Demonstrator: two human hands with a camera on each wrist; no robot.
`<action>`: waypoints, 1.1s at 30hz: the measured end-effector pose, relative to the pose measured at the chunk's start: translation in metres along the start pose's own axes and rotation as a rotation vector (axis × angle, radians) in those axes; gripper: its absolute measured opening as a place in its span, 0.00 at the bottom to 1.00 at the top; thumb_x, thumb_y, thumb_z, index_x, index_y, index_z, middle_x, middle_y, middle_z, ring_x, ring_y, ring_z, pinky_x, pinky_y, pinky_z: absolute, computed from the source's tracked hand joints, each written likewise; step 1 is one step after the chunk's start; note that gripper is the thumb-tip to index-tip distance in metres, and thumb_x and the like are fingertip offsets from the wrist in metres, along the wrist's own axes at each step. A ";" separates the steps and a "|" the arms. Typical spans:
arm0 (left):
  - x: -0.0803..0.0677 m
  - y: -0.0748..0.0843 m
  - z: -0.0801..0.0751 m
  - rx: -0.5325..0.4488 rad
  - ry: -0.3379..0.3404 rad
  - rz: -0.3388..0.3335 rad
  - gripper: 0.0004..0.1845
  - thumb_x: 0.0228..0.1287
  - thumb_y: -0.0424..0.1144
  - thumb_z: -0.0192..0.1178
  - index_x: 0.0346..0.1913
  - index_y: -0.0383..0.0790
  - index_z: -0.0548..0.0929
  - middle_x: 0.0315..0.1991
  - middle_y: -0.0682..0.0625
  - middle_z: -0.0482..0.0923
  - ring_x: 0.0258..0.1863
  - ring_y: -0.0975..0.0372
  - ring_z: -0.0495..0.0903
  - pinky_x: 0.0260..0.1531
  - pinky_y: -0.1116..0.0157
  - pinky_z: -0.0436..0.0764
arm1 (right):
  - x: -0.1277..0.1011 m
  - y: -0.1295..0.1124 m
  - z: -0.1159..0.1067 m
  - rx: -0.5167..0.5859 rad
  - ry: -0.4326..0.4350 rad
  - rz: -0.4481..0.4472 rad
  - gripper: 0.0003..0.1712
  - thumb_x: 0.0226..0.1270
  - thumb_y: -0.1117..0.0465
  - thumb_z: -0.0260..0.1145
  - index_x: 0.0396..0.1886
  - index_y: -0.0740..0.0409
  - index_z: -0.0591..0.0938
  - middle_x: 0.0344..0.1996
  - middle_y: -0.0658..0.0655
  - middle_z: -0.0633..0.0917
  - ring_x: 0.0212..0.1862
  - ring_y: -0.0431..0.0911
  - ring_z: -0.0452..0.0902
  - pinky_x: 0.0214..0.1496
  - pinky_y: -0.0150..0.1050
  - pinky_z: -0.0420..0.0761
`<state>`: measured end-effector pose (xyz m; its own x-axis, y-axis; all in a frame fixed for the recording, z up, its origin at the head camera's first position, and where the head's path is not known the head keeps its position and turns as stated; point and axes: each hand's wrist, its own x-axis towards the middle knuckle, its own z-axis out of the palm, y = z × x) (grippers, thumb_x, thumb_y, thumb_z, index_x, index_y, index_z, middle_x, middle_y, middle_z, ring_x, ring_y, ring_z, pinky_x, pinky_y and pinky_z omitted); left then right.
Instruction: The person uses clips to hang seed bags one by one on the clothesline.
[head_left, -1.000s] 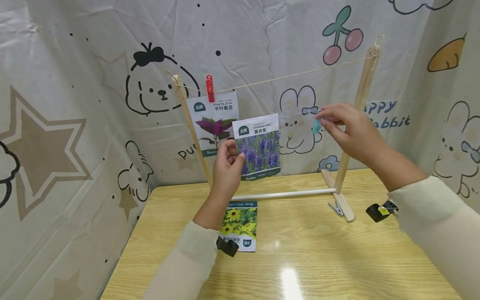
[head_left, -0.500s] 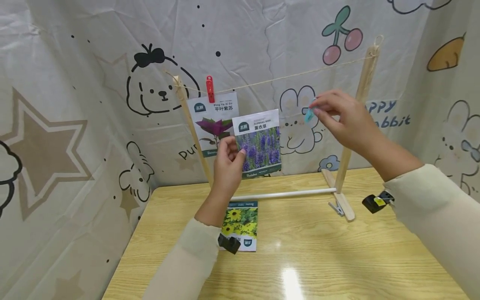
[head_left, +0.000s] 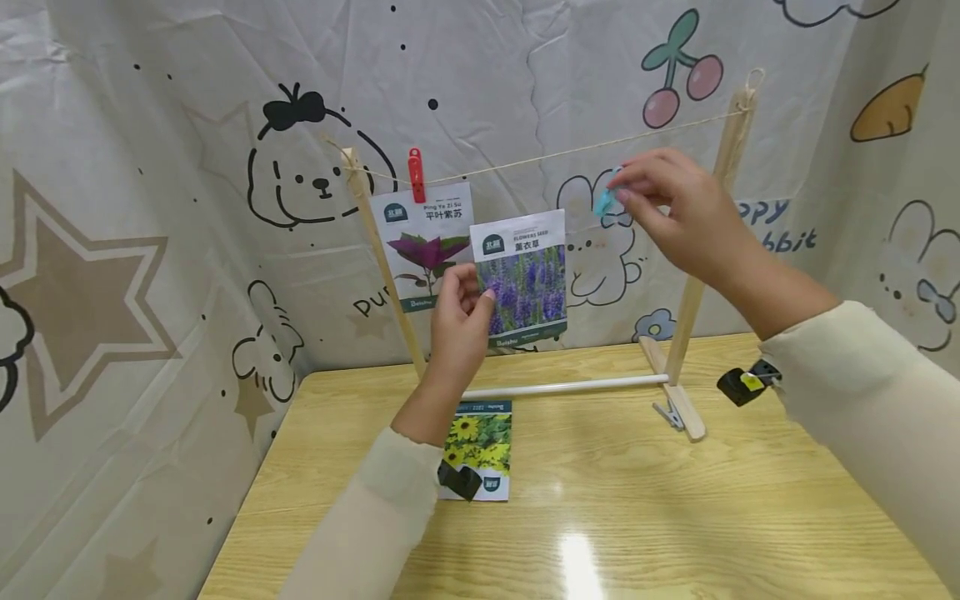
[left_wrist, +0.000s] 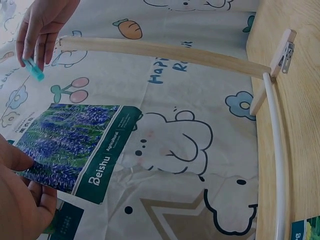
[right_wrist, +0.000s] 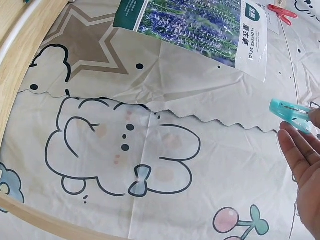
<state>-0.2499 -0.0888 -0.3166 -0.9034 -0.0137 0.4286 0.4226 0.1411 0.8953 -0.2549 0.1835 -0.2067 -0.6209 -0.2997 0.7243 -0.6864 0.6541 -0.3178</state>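
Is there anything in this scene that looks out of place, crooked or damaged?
Nothing looks damaged. The purple-leaf seed packet is clipped by one corner only, under the red clothespin, so it hangs slightly tilted. A metal clip lies loose on the table beside the rack's foot.

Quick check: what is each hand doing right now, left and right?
Left hand: holding the lavender seed packet by its lower left edge.
Right hand: pinching a blue clothespin just under the string.
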 end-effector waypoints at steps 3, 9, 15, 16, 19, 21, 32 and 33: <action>0.002 0.001 0.001 0.002 0.003 0.014 0.16 0.78 0.34 0.51 0.63 0.42 0.68 0.49 0.49 0.71 0.44 0.60 0.72 0.42 0.64 0.73 | 0.005 -0.002 -0.001 0.007 0.007 -0.016 0.11 0.77 0.65 0.59 0.52 0.64 0.83 0.55 0.57 0.80 0.48 0.25 0.69 0.54 0.14 0.72; 0.006 0.005 0.001 0.005 0.008 0.016 0.17 0.78 0.33 0.51 0.65 0.42 0.68 0.50 0.49 0.71 0.45 0.61 0.72 0.44 0.66 0.73 | 0.013 -0.007 -0.002 0.004 0.016 -0.028 0.12 0.77 0.65 0.58 0.53 0.63 0.82 0.55 0.57 0.80 0.49 0.28 0.71 0.55 0.16 0.73; 0.011 0.008 0.000 -0.001 0.037 0.049 0.16 0.78 0.32 0.51 0.64 0.40 0.68 0.48 0.47 0.73 0.42 0.60 0.72 0.40 0.66 0.73 | 0.021 -0.010 0.000 -0.012 0.002 -0.023 0.14 0.80 0.62 0.55 0.55 0.61 0.81 0.56 0.57 0.79 0.50 0.40 0.73 0.54 0.18 0.70; 0.012 0.008 0.000 -0.001 0.037 0.051 0.16 0.78 0.32 0.51 0.64 0.40 0.68 0.48 0.46 0.73 0.42 0.60 0.72 0.41 0.66 0.73 | 0.022 -0.011 0.000 -0.012 0.000 -0.016 0.14 0.80 0.62 0.54 0.56 0.60 0.81 0.56 0.57 0.79 0.50 0.42 0.73 0.54 0.18 0.70; 0.013 0.008 0.000 -0.001 0.030 0.049 0.16 0.78 0.32 0.51 0.64 0.40 0.68 0.48 0.46 0.73 0.42 0.61 0.72 0.42 0.67 0.73 | 0.024 -0.010 0.001 -0.015 0.003 -0.015 0.14 0.80 0.62 0.53 0.56 0.60 0.81 0.56 0.58 0.79 0.50 0.43 0.73 0.53 0.20 0.70; 0.015 0.007 0.000 -0.002 0.031 0.052 0.16 0.77 0.31 0.51 0.63 0.39 0.68 0.48 0.46 0.73 0.42 0.61 0.72 0.43 0.67 0.73 | 0.026 -0.010 0.002 -0.016 0.009 -0.015 0.14 0.81 0.61 0.53 0.56 0.60 0.81 0.56 0.58 0.79 0.50 0.43 0.73 0.53 0.20 0.70; 0.024 0.012 -0.002 -0.013 0.034 0.068 0.16 0.77 0.31 0.51 0.64 0.39 0.68 0.49 0.48 0.70 0.44 0.60 0.71 0.46 0.65 0.72 | 0.039 -0.015 0.004 0.011 0.056 0.024 0.17 0.81 0.57 0.53 0.58 0.56 0.83 0.60 0.53 0.78 0.56 0.39 0.73 0.62 0.26 0.75; 0.025 0.013 -0.002 -0.013 0.033 0.065 0.16 0.77 0.31 0.50 0.64 0.39 0.68 0.49 0.48 0.70 0.44 0.60 0.71 0.46 0.66 0.72 | 0.040 -0.015 0.005 0.012 0.056 0.030 0.17 0.81 0.57 0.53 0.58 0.56 0.83 0.60 0.52 0.78 0.55 0.39 0.73 0.62 0.26 0.75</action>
<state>-0.2669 -0.0889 -0.2944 -0.8711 -0.0375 0.4896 0.4815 0.1301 0.8667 -0.2708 0.1580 -0.1760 -0.6194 -0.2402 0.7474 -0.6722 0.6541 -0.3468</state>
